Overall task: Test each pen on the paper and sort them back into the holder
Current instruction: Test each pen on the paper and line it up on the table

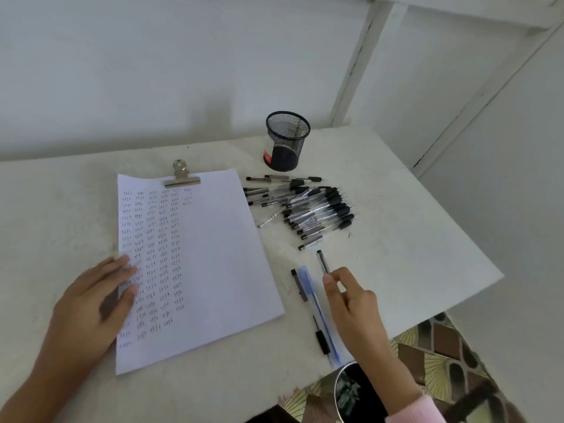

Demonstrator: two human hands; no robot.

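A white sheet of paper (207, 257), covered in small handwritten marks on its left half, lies clipped on the table. My left hand (97, 297) rests flat on the paper's left edge, fingers straight. My right hand (351, 297) pinches the lower end of a clear pen with a black cap (323, 261), just right of the paper. A pile of several clear pens with black grips (311, 209) lies beyond it. The black mesh holder (286, 141) stands upright at the back, seemingly without pens. A blue pen (317, 312) and a black pen (300, 285) lie beside my right hand.
A metal bulldog clip (182, 178) holds the paper's top edge. The white table (412, 245) ends close on the right and front, with patterned cloth (442, 355) below. A white wall rises right behind the table.
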